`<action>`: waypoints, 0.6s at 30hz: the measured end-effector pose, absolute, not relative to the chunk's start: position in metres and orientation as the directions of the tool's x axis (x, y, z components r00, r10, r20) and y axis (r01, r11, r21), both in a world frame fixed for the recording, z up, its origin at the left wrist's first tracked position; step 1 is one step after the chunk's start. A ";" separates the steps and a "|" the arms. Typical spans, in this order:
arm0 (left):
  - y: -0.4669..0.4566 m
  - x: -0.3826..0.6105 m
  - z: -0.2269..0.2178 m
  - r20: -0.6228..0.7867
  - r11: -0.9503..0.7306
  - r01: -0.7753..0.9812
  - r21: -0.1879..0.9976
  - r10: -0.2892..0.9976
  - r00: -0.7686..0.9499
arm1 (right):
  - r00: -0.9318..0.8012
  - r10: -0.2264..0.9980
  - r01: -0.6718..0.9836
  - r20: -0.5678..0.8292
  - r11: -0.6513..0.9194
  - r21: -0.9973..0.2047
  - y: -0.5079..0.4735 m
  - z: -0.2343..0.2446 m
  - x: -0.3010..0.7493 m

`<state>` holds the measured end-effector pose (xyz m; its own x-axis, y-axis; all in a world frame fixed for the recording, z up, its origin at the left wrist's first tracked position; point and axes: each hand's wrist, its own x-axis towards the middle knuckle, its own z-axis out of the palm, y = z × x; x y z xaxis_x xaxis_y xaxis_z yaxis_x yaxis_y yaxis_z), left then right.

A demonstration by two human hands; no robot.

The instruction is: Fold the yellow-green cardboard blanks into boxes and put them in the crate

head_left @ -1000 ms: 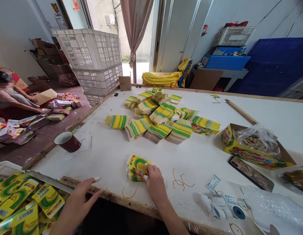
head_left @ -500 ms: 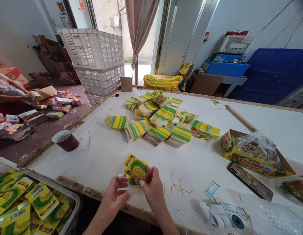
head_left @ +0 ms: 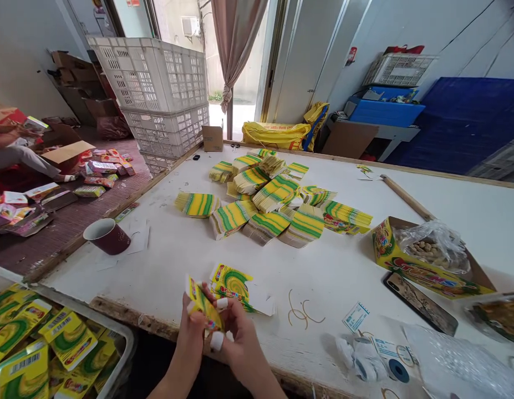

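Note:
Both my hands meet at the near edge of the white table (head_left: 365, 266). My left hand (head_left: 192, 338) and my right hand (head_left: 235, 338) are closed together on one flat yellow-green carton (head_left: 203, 309), lifted just off the table. Right behind it lies a small stack of flat cartons (head_left: 234, 282) with a white flap showing. Farther back sits a big pile of bundled yellow-green carton blanks (head_left: 273, 208).
A bin of folded yellow boxes (head_left: 40, 349) stands at lower left. A maroon cup (head_left: 107, 235) sits at the table's left edge, rubber bands (head_left: 300, 313), a phone (head_left: 421, 302) and an open box with a bag (head_left: 431, 252) to the right. Another person sits on the floor, far left.
My left hand came up from the table's edge to join the right one. Together they took one carton off the small stack and lifted it toward me.

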<state>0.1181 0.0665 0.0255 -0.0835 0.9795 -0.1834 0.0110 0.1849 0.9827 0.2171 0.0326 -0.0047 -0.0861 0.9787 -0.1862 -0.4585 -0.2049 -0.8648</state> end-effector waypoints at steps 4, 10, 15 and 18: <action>0.064 0.102 0.020 -0.207 0.206 0.036 0.978 0.978 0.010 | -0.070 0.986 -0.471 -0.148 -0.164 -0.867 0.036 -0.015 0.235; 0.100 0.057 0.031 -0.195 0.201 0.021 0.979 0.910 0.365 | 0.105 0.973 0.080 0.205 0.197 -0.977 0.037 -0.022 0.264; 0.104 0.056 0.051 -0.252 0.030 0.415 0.909 0.833 0.492 | -0.090 0.813 0.520 0.575 0.531 -0.669 0.036 -0.005 0.270; 0.088 0.078 0.050 -0.365 -0.029 0.653 0.756 0.810 0.459 | -0.034 0.826 0.547 0.562 0.486 -0.681 0.030 -0.005 0.261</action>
<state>0.0783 0.0884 0.0500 0.4590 0.8099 -0.3653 0.6535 -0.0291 0.7564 0.2607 0.0304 -0.0052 -0.0341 0.8264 0.5620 0.5473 0.4860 -0.6814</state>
